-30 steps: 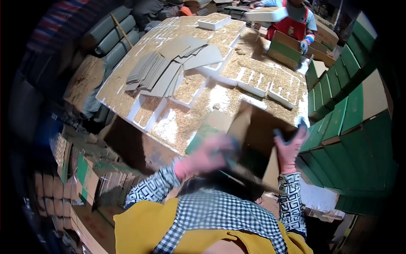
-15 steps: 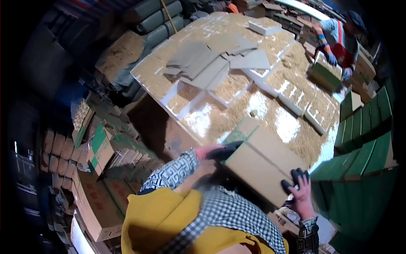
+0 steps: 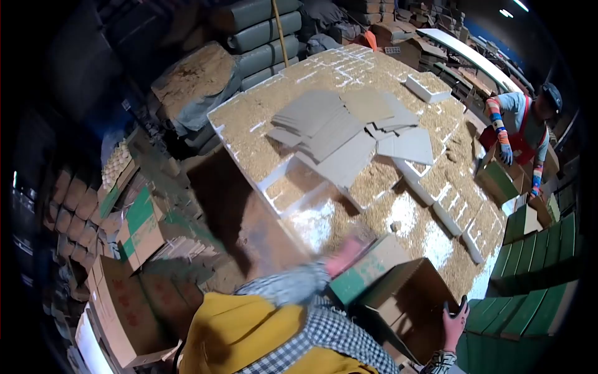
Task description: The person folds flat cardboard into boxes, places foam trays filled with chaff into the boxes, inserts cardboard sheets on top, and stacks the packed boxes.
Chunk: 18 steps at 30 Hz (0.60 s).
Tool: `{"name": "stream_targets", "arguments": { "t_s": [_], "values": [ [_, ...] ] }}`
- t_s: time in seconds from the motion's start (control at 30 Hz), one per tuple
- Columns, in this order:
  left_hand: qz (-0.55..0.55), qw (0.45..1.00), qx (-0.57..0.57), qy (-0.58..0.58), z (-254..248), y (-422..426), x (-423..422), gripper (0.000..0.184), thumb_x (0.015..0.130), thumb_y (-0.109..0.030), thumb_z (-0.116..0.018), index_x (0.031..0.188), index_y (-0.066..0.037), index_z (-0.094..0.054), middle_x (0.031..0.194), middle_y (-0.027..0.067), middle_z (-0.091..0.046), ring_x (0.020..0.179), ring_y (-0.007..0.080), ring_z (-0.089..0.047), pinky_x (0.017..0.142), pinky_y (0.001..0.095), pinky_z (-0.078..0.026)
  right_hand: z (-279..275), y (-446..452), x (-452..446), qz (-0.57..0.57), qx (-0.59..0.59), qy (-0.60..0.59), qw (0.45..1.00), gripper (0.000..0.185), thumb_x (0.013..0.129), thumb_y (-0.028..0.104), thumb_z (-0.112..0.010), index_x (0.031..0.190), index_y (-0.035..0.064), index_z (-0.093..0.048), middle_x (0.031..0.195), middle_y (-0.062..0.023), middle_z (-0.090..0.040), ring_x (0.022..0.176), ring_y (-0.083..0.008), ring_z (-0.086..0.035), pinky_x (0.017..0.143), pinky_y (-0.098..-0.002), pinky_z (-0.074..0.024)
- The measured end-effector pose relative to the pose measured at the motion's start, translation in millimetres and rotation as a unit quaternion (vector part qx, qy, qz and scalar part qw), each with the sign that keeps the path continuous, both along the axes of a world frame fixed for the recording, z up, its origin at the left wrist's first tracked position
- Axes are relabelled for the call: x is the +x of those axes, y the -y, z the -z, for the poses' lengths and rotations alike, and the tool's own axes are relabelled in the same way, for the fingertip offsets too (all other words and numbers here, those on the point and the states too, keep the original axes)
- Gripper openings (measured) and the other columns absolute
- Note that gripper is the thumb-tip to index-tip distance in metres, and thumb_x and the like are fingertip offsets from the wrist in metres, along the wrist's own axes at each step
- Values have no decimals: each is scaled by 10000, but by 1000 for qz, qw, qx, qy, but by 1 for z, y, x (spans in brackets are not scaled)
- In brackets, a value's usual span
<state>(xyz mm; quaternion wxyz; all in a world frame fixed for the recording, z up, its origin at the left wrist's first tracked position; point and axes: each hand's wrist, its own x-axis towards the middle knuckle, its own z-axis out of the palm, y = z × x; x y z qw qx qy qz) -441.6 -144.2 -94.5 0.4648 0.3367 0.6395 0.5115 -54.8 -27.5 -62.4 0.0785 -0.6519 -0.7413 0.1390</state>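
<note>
Left of the box point(image 3: 405, 282), the left hand point(image 3: 347, 255) blurs — we cannot tell its fingers; the right hand point(image 3: 456, 323), at the box's right edge — fingers apart.

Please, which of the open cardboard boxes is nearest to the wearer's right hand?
The box directly before the wearer, its dark inside showing: the right hand is at its edge. The co-worker's open box is much farther from that hand.
</note>
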Motion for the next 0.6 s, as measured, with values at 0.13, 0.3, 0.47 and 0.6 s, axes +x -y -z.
{"name": "stream_targets", "arguments": {
  "t_s": [0.13, 0.3, 0.47, 0.6],
  "values": [
    [-455, 874, -116, -126, 96, 91, -246, 546, 946, -363, -517, 1285, 55, -427, 1123, 205, -547, 1018, 270, -593, 784, 357, -491, 16, -9, 0, -20, 29, 31, 999, 768, 754, 249, -747, 1377, 8, -369, 1317, -229, -444, 1218, -408, -433, 1021, -431, -372],
    [-543, 810, 178, 130, 141, 76, -374, 602, 884, -415, -604, 1319, -11, -505, 1346, 103, -499, 1064, 235, -562, 908, 363, -443, 22, -12, 2, -28, 20, -31, 999, 715, 711, 112, -757, 1332, 14, -416, 1243, -200, -487, 1181, -379, -464, 997, -423, -394],
    [-603, 768, 170, 129, 58, 70, -290, 456, 758, -212, -750, 1059, 107, -625, 1079, 96, -621, 915, 188, -584, 813, 328, -477, 33, -14, 14, -48, 48, 11, 998, 730, 709, 157, -767, 1333, 19, -414, 1268, -219, -473, 1168, -392, -465, 998, -427, -394],
    [-622, 701, 185, 297, 55, 116, -231, 436, 790, -205, -707, 1147, 27, -611, 1070, 106, -631, 932, 244, -614, 829, 373, -497, 37, -15, 20, -48, 54, 33, 997, 753, 712, 250, -777, 1346, 49, -424, 1277, -244, -476, 1180, -418, -446, 1013, -453, -368]
  ]
}}
